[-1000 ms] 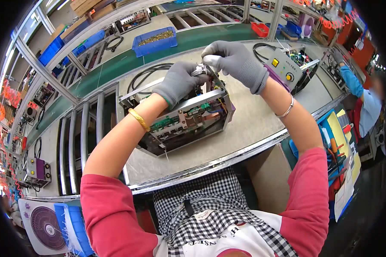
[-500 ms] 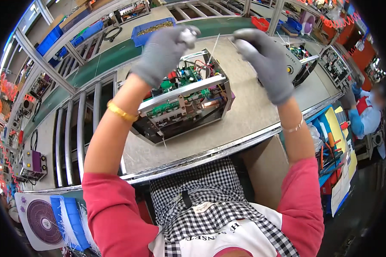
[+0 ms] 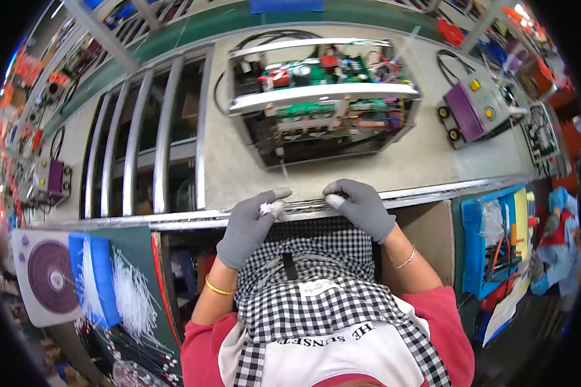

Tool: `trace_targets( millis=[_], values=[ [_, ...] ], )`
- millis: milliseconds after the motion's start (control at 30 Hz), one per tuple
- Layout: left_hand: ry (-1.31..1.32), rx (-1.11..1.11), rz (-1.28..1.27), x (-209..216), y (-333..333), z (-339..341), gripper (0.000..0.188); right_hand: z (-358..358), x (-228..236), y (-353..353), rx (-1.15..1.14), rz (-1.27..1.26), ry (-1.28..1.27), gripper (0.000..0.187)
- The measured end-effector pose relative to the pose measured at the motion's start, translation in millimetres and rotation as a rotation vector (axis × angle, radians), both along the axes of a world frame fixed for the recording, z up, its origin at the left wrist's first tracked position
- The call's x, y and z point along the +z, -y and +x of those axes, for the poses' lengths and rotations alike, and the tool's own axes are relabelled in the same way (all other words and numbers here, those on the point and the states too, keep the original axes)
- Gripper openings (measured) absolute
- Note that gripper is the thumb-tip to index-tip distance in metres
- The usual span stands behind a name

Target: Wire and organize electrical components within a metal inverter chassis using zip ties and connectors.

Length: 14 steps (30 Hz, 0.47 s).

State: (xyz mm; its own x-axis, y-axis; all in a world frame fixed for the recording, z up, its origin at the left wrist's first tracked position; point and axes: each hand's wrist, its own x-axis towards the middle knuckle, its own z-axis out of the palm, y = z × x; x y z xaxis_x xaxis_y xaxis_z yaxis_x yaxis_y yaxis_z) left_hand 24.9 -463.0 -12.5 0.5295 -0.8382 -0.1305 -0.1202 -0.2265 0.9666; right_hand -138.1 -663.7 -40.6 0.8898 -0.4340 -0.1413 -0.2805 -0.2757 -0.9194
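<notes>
Both my hands wear grey gloves with whitish fingertips and face each other at the bench's front edge. My left hand (image 3: 252, 222) is closed, with a small white bit (image 3: 265, 208) between thumb and fingers, too small to name. My right hand (image 3: 363, 209) is curled at the metal edge strip, thumb near forefinger; whatever it may hold is hidden. Beyond them stands an open metal-framed electrical unit (image 3: 323, 97) with green circuit boards, apart from both hands. One white cable tie (image 3: 283, 169) hangs from its lower front, and another white strip (image 3: 408, 42) sticks up at its far right corner.
Metal rollers (image 3: 135, 142) lie left of the bench top (image 3: 239, 184). A grey and purple machine (image 3: 474, 113) stands to the right. A blue tool tray (image 3: 474, 248) sits at right; a fan (image 3: 48, 277) and white cable ties (image 3: 135, 297) at left. Another person (image 3: 555, 238) works at far right.
Both hands have come down from above the unit to the bench's front edge, closer to my body. The view has shifted, so the unit appears farther off. The white bit stays in my left hand.
</notes>
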Motion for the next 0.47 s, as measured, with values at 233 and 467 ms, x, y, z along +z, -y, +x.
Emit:
trace_targets(
  millis=[233,467],
  values=[
    [0.193,0.456,0.05,9,-123,37,0.03,61,-25,-28,0.16,-0.219,0.071,0.018],
    [0.86,1.21,0.733,52,-319,36,0.034,78,-61,-23,0.172,-0.318,0.218,0.016]
  ],
)
